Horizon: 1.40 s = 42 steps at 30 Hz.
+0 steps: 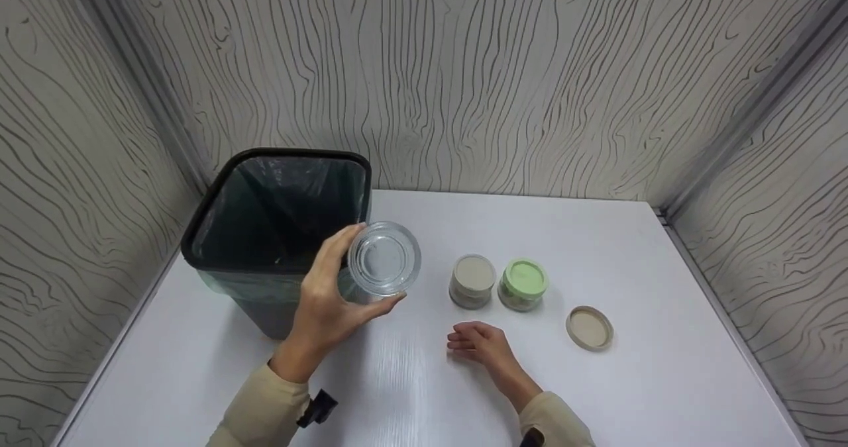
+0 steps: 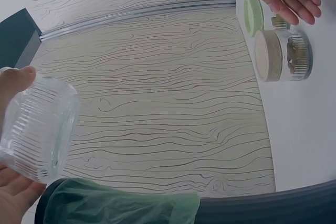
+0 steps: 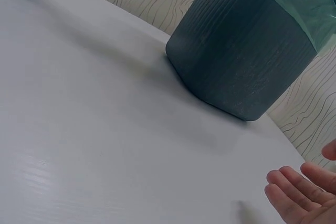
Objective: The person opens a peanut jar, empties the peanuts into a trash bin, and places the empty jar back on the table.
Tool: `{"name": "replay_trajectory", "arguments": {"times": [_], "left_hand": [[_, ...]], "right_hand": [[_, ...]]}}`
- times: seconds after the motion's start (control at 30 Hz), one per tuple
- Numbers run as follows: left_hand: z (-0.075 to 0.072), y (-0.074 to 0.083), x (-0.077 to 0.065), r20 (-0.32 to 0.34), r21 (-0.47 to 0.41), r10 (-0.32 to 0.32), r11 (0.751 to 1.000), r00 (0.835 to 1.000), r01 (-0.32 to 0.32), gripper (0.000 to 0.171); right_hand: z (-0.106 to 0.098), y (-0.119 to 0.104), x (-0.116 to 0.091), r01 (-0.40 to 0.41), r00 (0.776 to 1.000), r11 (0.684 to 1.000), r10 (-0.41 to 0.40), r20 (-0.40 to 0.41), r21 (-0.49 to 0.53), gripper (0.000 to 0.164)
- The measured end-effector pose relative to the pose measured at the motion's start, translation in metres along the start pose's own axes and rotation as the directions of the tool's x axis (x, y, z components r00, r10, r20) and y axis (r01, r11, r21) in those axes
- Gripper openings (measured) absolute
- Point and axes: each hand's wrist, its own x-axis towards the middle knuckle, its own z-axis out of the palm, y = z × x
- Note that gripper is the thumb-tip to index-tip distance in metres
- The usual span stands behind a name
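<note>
My left hand [image 1: 324, 301] grips a clear ribbed glass jar [image 1: 384, 259] between thumb and fingers, beside the rim of the trash bin [image 1: 275, 150]. In the left wrist view the lidless glass jar [image 2: 39, 127] looks empty. Over the table, my right hand [image 1: 483, 347] holds nothing, its fingers relaxed. Just beyond it stand a jar with a beige lid [image 1: 474, 275] and a jar with a green lid [image 1: 525, 278]. Small brown pieces show inside the beige-lidded jar [image 2: 291, 56] in the left wrist view. A loose beige lid [image 1: 589, 328] lies to the right.
The dark bin, lined with a green bag [image 1: 265, 285], takes up the table's left side. Wood-patterned panels [image 1: 424, 76] enclose the white table [image 1: 629, 248] at the back and on both sides.
</note>
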Motion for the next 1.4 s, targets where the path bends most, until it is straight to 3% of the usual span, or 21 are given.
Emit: {"name": "replay_trajectory", "arguments": {"times": [0.2, 0.4, 0.93, 1.4], "left_hand": [[0.012, 0.001, -0.009, 0.032, 0.020, 0.034, 0.999, 0.999, -0.035, 0.091], [0.024, 0.002, -0.021, 0.071, 0.067, 0.023, 0.997, 0.997, -0.028, 0.094], [0.041, -0.003, -0.041, 0.110, 0.056, -0.049, 0.998, 0.993, 0.043, 0.094], [0.056, -0.016, -0.064, 0.093, 0.038, -0.172, 0.985, 0.981, 0.169, 0.092]], "right_hand": [[-0.002, 0.003, 0.000, -0.011, 1.000, 1.000, 0.011, -0.001, -0.001, 0.040], [-0.003, 0.006, 0.000, -0.015, 1.000, 1.000, 0.015, -0.011, -0.007, 0.040], [-0.005, 0.008, 0.000, -0.025, 1.000, 1.000, 0.025, -0.004, -0.001, 0.040], [-0.007, 0.009, -0.001, -0.019, 0.999, 1.000, 0.019, -0.036, 0.010, 0.040]]}}
